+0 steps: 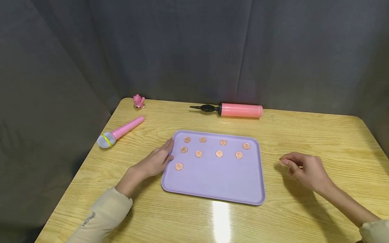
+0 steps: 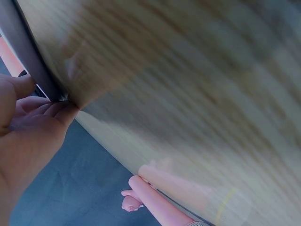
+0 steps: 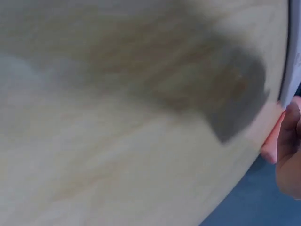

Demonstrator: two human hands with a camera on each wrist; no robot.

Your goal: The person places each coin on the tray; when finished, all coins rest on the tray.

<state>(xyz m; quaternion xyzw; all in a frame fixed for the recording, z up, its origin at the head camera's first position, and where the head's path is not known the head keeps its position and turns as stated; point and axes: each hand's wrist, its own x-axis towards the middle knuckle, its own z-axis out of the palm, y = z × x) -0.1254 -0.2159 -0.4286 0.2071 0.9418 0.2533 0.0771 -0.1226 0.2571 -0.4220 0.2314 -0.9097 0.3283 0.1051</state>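
Note:
A lilac tray [image 1: 212, 179] lies on the table with several copper-coloured coins [image 1: 219, 154] on it, spread over its far half and left side. My left hand [image 1: 154, 162] holds the tray's left rim, thumb lapping over the edge and fingers along the outer side. In the left wrist view, that hand [image 2: 33, 122] is at the tray's dark edge. Right of the tray, above the wood, my right hand [image 1: 310, 170] pinches a coin [image 1: 284, 162] between thumb and forefinger. Only part of this hand [image 3: 289, 150] shows in the right wrist view, with the coin out of sight.
Behind the tray lies a pink hand pump [image 1: 240, 110] with a black nozzle. A pink toy microphone [image 1: 121, 132] lies at the left, and a small pink figurine [image 1: 138, 101] stands in the far left corner. Grey curtains [image 1: 182, 50] hang behind the wooden table [image 1: 316, 135].

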